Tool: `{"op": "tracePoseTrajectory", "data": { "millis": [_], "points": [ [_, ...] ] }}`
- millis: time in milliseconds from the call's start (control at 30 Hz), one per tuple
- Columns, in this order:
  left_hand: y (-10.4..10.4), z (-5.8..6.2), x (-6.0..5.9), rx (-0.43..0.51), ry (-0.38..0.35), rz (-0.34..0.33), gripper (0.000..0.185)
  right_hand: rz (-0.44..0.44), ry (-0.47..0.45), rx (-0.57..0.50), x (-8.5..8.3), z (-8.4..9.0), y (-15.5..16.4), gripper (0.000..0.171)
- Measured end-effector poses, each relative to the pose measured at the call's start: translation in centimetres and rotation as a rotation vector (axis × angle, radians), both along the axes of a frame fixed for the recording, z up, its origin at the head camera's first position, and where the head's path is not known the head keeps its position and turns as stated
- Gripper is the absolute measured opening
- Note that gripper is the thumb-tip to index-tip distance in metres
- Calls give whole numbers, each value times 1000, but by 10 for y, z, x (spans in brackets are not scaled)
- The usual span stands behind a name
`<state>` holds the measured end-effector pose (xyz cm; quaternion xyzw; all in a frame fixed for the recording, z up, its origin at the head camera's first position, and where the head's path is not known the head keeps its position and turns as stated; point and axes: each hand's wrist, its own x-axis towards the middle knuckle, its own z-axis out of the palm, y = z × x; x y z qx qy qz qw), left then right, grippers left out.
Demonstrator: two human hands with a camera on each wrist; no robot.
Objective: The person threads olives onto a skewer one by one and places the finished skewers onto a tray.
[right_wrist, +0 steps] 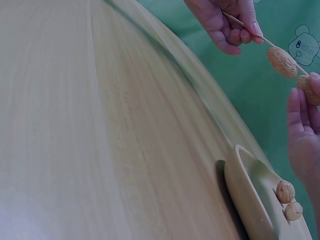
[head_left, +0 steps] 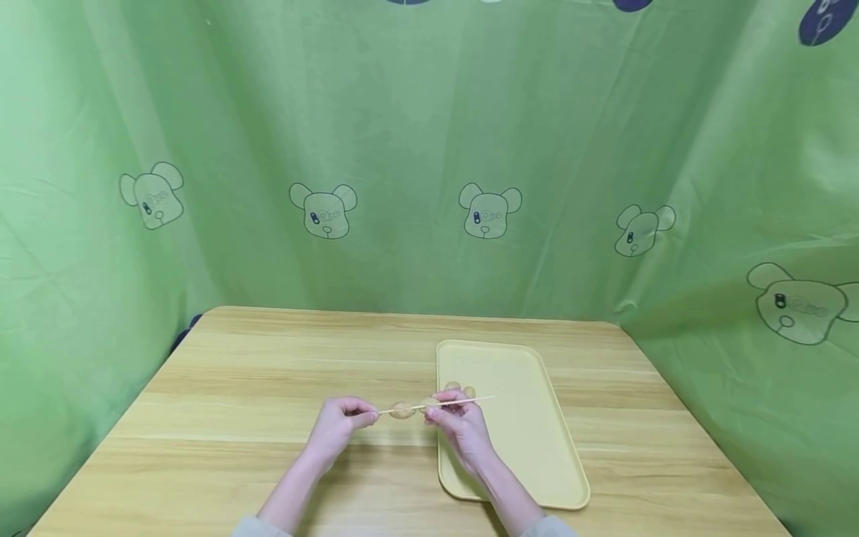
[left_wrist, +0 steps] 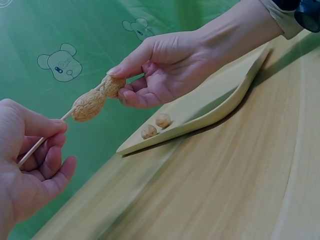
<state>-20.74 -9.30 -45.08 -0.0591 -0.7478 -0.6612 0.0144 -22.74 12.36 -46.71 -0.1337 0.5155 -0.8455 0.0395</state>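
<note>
Over the pale yellow rectangular plastic tray [head_left: 530,447], the left hand [head_left: 338,424] pinches one end of the thin, light, probably brittle wooden skewer [left_wrist: 42,142], best held near its ends, while the right hand [head_left: 459,425] pinches a small brown wrinkled ball [left_wrist: 113,86] beside another already threaded one [left_wrist: 88,105], two loose balls [left_wrist: 155,126] lying beneath.

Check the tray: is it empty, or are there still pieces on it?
Not empty. Two small round pieces lie loose on the yellow tray, near its far edge, apart from the two on the skewer.
</note>
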Motion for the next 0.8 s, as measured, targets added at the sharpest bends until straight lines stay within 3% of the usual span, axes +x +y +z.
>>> {"op": "tracePoseTrajectory", "data": {
  "millis": [200,600,800],
  "points": [
    [0,-4,2,-31,-5,-28,15,-24,-32,21,1,0,1,28],
    [-1,-6,3,-73,5,-17,18,-27,-35,44,2,-3,1,24],
    [-2,-5,2,-68,18,-33,18,9,-27,55,2,-2,3,25]
  ]
}}
